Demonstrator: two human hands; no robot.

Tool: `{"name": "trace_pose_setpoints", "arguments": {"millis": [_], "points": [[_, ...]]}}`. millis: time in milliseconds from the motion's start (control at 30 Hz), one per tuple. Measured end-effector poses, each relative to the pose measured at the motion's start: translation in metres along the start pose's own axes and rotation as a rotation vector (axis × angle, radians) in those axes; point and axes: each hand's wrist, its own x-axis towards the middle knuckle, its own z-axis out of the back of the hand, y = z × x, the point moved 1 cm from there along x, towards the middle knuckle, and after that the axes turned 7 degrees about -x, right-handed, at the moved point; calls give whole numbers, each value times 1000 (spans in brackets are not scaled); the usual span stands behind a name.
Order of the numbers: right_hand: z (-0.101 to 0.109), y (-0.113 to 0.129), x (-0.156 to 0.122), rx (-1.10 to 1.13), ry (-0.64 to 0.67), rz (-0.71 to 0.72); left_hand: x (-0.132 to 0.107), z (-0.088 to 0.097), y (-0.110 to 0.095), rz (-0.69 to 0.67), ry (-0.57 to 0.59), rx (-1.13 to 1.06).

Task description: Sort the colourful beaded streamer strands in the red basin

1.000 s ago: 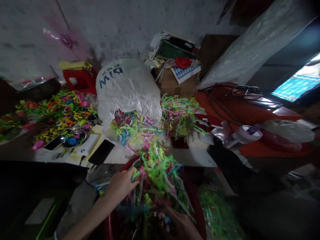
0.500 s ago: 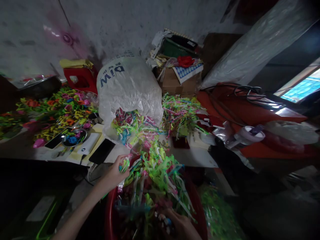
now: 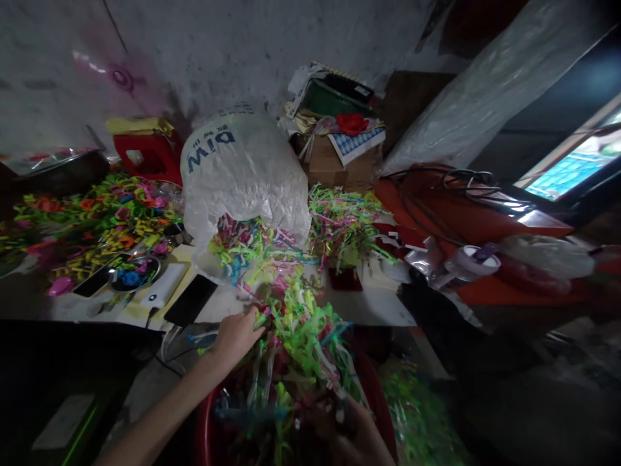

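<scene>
Over the far left side of the red basin (image 3: 207, 424), the fingers (image 3: 254, 316) of the left hand (image 3: 237, 338) curl almost together round a small tuft of plastic strips. Lower in the basin, the right hand (image 3: 359, 430) is bent among dark and whitish bits; shadow and blur hide how far its fingers are open, and whether they grip anything, I cannot tell. Between and beyond the hands, the main pile of strips (image 3: 305, 330) spills from the table (image 3: 383, 309) over the basin's rim. The work looks well short of finished: plenty lies tangled here, more fills the mouth of the white sack (image 3: 245, 175), and another heap (image 3: 344, 223) sits just beside it. The strips are thin, bendy and slightly see-through, mostly lime green with pink, white and blue; the basin is glossy and round-rimmed, the sack crinkled and cloudy. Farther left lie chunkier, knobbly plastic pieces (image 3: 97, 223) in yellow, orange and green.
</scene>
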Motion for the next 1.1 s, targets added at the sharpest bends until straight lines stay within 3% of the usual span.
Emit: {"name": "trace_pose_setpoints", "arguments": {"millis": [100, 300, 433, 533, 633, 767, 867, 1033, 1100], "points": [[2, 11, -1, 185, -49, -66, 1, -2, -4, 1, 31, 10], [11, 4, -1, 106, -35, -121, -3, 5, -6, -32, 16, -12], [10, -2, 5, 10, 149, -95, -19, 18, -5, -45, -61, -39], [8, 8, 14, -94, 244, -46, -34, 28, -4, -72, -168, -71], [7, 26, 24, -135, 241, -30, -50, 34, -4, -216, -343, -224], [9, 49, 33, -29, 135, -17, -73, 41, -14, -593, -594, -332], [16, 68, 36, -22, 137, 49, -88, 47, -24, -760, -643, -276], [32, 102, 36, -225, 63, 431, -102, 53, -32, -791, -619, -245], [35, 110, 34, -285, 38, 496, -104, 55, -32, -806, -626, -246]]}}
